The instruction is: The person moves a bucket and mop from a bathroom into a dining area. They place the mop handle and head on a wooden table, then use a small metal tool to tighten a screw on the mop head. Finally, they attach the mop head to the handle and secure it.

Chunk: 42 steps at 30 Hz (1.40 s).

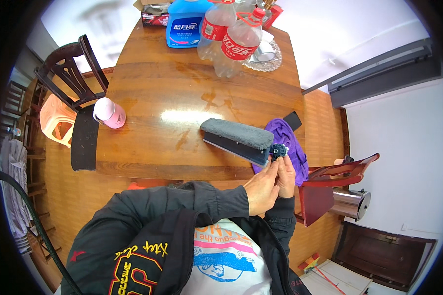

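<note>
A window squeegee (238,135) with a grey fluffy pad and a dark blade strip is held over the near right part of the wooden table (147,152). At its right end sits a dark round joint knob (279,150). My left hand (262,191) reaches across with its fingers closed by the squeegee's end and the knob. Just to its right, my right hand (286,176) pinches the knob from below. The two hands touch, and some fingertips are hidden. Behind the knob a purple cloth (294,153) lies bunched on the table.
A black phone (293,120) lies beyond the cloth. Farther back stand a blue detergent bottle (184,24), two large clear soda bottles (238,46) and a glass dish (275,61). A pink cup (111,114) is near the left edge. Chairs (79,78) flank the table.
</note>
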{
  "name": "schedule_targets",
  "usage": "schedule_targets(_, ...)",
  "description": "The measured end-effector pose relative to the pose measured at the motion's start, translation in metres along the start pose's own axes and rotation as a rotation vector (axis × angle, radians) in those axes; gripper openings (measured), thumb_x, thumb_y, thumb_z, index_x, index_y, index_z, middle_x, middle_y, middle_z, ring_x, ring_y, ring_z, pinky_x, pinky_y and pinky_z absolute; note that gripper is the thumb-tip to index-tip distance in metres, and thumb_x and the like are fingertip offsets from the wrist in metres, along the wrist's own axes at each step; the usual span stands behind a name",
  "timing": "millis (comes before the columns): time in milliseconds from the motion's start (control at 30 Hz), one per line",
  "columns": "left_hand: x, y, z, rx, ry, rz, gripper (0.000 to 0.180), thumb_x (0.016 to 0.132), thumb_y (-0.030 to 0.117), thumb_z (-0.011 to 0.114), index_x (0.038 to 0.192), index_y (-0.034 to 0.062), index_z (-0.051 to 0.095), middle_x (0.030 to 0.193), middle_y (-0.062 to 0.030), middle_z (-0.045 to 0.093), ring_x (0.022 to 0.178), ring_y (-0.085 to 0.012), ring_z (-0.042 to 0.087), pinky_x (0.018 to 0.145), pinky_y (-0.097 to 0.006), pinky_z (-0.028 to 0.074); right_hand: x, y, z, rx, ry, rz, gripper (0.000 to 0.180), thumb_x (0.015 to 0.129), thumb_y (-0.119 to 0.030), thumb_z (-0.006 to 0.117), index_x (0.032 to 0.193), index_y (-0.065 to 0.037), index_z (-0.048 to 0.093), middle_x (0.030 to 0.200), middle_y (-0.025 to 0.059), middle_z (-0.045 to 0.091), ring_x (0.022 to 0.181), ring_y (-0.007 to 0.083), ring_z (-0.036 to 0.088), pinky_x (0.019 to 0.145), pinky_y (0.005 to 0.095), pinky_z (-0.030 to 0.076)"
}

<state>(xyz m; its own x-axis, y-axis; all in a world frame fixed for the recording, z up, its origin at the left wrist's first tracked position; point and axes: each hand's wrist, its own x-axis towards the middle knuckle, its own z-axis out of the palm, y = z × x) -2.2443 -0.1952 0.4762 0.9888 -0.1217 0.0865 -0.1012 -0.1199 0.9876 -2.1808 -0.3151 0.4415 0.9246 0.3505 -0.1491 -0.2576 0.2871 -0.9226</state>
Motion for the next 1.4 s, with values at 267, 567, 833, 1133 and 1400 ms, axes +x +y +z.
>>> schedule_targets(267,-0.003,0.004,0.001,-0.030,0.071,-0.015,0.063,0.079,0.007,0.051,0.128,-0.0126,0.017,0.107,-0.0344,0.046,0.092,-0.0435,0.053,0.078,-0.045,0.043,-0.002,0.001,-0.003,-0.008,-0.004,-0.004,0.029,0.089,-0.011,0.052,0.115,-0.001,0.048,0.098,0.0051,0.059,0.086,0.0100,0.056,0.075,0.0213,0.045)
schedule_targets(567,-0.009,-0.002,0.006,-0.033,0.150,0.006,0.066,0.079,0.006,0.051,0.130,-0.0149,0.014,0.097,-0.0308,0.050,0.090,-0.0389,0.055,0.078,-0.040,0.044,-0.006,-0.006,0.011,0.031,0.012,-0.033,0.033,0.089,-0.011,0.053,0.120,-0.001,0.046,0.101,0.0051,0.058,0.087,0.0111,0.056,0.076,0.0224,0.046)
schedule_targets(833,-0.010,0.018,0.000,-0.031,0.037,-0.032,0.065,0.078,0.004,0.050,0.130,-0.0142,0.015,0.117,-0.0355,0.040,0.110,-0.0428,0.045,0.093,-0.040,0.038,-0.007,-0.003,-0.002,0.028,-0.056,-0.059,0.040,0.089,-0.013,0.052,0.126,-0.001,0.041,0.104,0.0050,0.057,0.091,0.0104,0.054,0.079,0.0221,0.045)
schedule_targets(1133,0.004,0.010,0.035,0.216,-0.056,-0.035,0.055,0.075,0.009,0.054,0.117,-0.0167,0.030,0.119,-0.0460,0.021,0.112,-0.0569,0.030,0.099,-0.048,0.028,-0.010,-0.001,-0.006,0.149,-0.015,0.081,0.034,0.091,-0.012,0.048,0.123,0.000,0.043,0.104,0.0050,0.056,0.088,0.0097,0.053,0.078,0.0207,0.044)
schedule_targets(1400,0.001,-0.002,0.043,0.241,-0.064,-0.064,0.052,0.075,0.011,0.055,0.114,-0.0166,0.034,0.117,-0.0480,0.022,0.111,-0.0590,0.029,0.099,-0.047,0.030,-0.018,0.014,-0.022,0.165,-0.011,0.106,0.032,0.091,-0.012,0.048,0.121,0.000,0.044,0.104,0.0049,0.056,0.088,0.0097,0.053,0.078,0.0208,0.044)
